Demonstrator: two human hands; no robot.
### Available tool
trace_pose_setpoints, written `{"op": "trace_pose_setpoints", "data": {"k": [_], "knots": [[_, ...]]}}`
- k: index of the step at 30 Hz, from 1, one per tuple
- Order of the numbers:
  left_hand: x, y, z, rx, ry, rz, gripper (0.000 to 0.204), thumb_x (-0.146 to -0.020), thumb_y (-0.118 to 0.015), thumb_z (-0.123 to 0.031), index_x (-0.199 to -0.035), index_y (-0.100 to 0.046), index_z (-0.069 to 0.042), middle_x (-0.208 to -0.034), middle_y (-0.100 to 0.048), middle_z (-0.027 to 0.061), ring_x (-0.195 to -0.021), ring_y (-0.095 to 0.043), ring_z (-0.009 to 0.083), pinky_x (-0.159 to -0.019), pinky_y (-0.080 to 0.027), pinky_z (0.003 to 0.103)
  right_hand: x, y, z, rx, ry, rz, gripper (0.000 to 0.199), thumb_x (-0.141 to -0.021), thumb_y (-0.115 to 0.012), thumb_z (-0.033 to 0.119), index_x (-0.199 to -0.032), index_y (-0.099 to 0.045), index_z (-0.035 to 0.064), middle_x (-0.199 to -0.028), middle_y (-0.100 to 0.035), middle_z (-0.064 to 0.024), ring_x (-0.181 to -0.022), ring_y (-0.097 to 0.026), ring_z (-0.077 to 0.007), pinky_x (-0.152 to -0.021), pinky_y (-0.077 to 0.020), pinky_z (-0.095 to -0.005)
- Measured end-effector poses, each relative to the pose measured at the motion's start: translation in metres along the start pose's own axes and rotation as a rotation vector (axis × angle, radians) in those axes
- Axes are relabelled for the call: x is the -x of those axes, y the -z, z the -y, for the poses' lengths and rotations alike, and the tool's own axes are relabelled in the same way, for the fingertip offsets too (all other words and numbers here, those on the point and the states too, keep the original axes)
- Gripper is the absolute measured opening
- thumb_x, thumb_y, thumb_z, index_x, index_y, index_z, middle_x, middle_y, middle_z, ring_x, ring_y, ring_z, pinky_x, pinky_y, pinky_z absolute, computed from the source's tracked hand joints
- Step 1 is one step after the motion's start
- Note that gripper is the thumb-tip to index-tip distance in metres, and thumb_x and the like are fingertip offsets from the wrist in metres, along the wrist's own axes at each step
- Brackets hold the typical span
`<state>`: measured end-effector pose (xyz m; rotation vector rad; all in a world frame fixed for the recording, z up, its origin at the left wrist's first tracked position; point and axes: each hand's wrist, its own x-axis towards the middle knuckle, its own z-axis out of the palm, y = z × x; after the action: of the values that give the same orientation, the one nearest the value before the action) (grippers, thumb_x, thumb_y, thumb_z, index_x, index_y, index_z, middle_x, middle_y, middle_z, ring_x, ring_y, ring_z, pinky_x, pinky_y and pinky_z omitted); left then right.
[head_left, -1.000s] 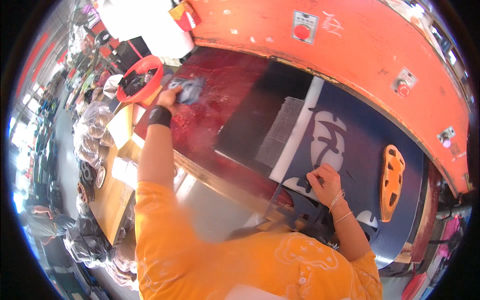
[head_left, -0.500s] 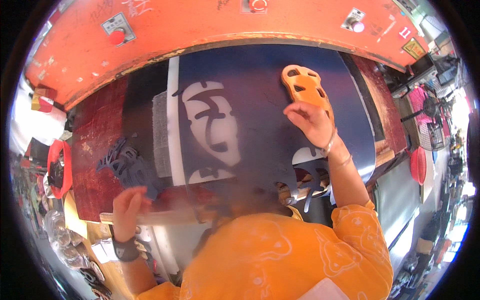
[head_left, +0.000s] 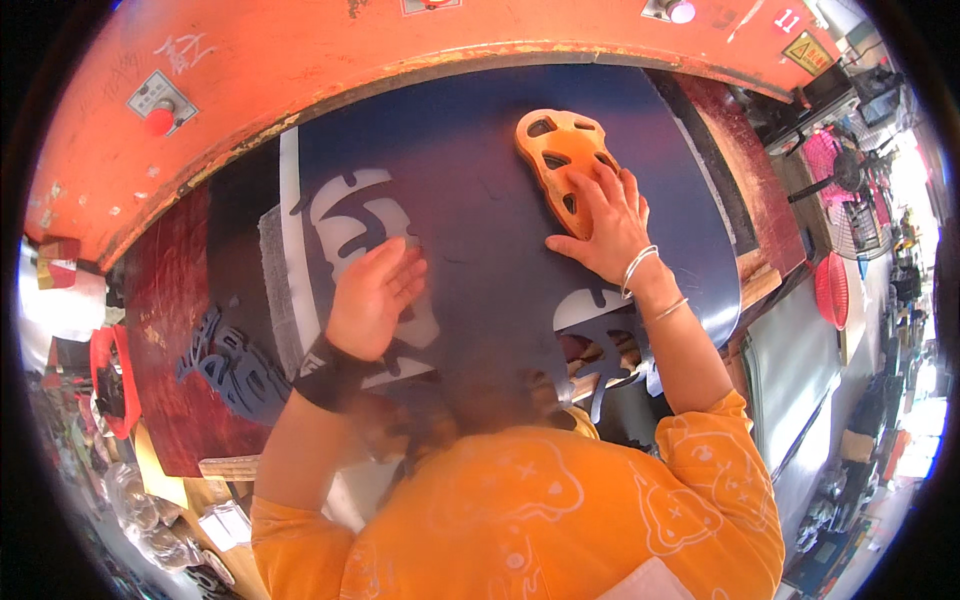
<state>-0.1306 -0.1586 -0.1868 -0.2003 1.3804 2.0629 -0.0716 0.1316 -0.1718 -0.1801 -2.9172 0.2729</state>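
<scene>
An orange cutting die [head_left: 552, 158], foot-shaped with several openings, lies on a dark blue sheet [head_left: 480, 190]. My right hand [head_left: 612, 225] rests over its near right part, fingers spread and touching it, thumb out at the near left; the palm's underside is hidden. My left hand [head_left: 375, 300] hovers over a foot-shaped cut-out [head_left: 335, 205] in the sheet, through which a pale surface shows. Its fingers are loosely bent and hold nothing. A second cut-out [head_left: 590, 308] lies at the sheet's near edge, below my right wrist.
A large orange machine body [head_left: 330, 50] with a red button [head_left: 160, 120] spans the far side. Dark cut scraps [head_left: 235, 370] lie on the worn red board [head_left: 160, 320] at left. A fan [head_left: 848, 180] and a red basket [head_left: 831, 290] stand at right.
My left hand has come up from the near left edge to over the cut-out. My right hand's fingers have spread onto the cutting die. The whole view has shifted.
</scene>
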Motion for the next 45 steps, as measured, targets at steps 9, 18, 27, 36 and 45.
{"op": "trace_pose_setpoints", "data": {"k": [9, 18, 27, 36, 45], "knots": [[-0.022, -0.017, 0.009, -0.149, -0.012, 0.179, 0.038, -0.085, -0.055, -0.010, -0.121, -0.048, 0.002, -0.110, -0.057, 0.0115, -0.098, -0.057, 0.0197, -0.085, -0.046, 0.032, 0.026, 0.009, 0.031, -0.241, 0.513, 0.219, 0.082, -0.062, -0.077, 0.047, -0.130, -0.046, 0.0126, -0.136, -0.038, -0.0163, -0.133, -0.027, -0.0369, -0.108, -0.0184, -0.0543], [-0.014, -0.025, 0.020, 0.106, 0.041, 0.250, 0.035, -0.092, -0.045, -0.006, -0.127, -0.044, 0.000, -0.120, -0.056, 0.0100, -0.108, -0.055, 0.0194, -0.094, -0.043, 0.035, 0.013, -0.007, 0.027, -0.304, 0.781, -0.123, 0.041, -0.070, -0.072, 0.037, -0.102, -0.063, 0.0128, -0.109, -0.059, -0.0039, -0.109, -0.053, -0.0228, -0.100, -0.0316, -0.0470], [-0.013, -0.023, 0.033, -0.006, -0.085, 0.189, 0.028, -0.089, -0.044, -0.001, -0.116, -0.052, 0.001, -0.109, -0.060, 0.0096, -0.099, -0.058, 0.0211, -0.090, -0.045, 0.033, -0.035, 0.008, 0.052, -0.802, 0.464, 0.071, 0.014, -0.081, -0.068, 0.021, -0.081, -0.066, 0.0075, -0.080, -0.063, -0.0035, -0.090, -0.059, -0.0156, -0.088, -0.0424, -0.0352], [-0.033, -0.029, 0.002, 0.243, 0.183, 0.205, 0.022, -0.090, -0.056, -0.017, -0.104, -0.060, -0.001, -0.103, -0.064, 0.0097, -0.095, -0.060, 0.0211, -0.083, -0.048, 0.035, -0.059, 0.005, 0.026, -0.501, 0.217, 0.075, 0.024, -0.084, -0.060, 0.018, -0.102, -0.064, 0.0025, -0.092, -0.065, -0.0143, -0.089, -0.062, -0.0262, -0.081, -0.0474, -0.0362], [-0.050, -0.026, 0.011, 0.250, 0.118, 0.141, 0.028, -0.091, -0.054, -0.018, -0.110, -0.059, 0.002, -0.106, -0.065, 0.0119, -0.094, -0.063, 0.0238, -0.087, -0.049, 0.037, -0.077, -0.017, 0.037, -0.321, 0.200, 0.200, 0.040, -0.085, -0.056, 0.033, -0.113, -0.060, 0.0046, -0.104, -0.064, -0.0167, -0.099, -0.059, -0.0343, -0.086, -0.0445, -0.0438]]}}
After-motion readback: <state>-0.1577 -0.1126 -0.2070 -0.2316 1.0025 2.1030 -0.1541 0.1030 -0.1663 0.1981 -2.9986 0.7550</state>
